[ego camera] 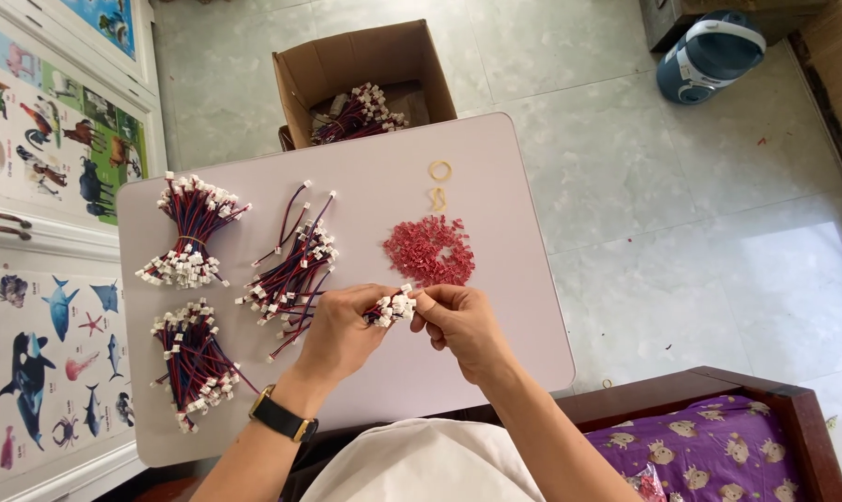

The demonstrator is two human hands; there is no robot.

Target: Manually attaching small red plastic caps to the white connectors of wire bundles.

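Mid-gather, seemingly: left hand [339, 333] fingers closed round a small wire bunch [390, 308], right hand [458, 321] fingers pinching its white plugs, just below the red pile [430, 249] on the table [514, 307]; next likely calls for a rubber band [440, 170] above that pile.
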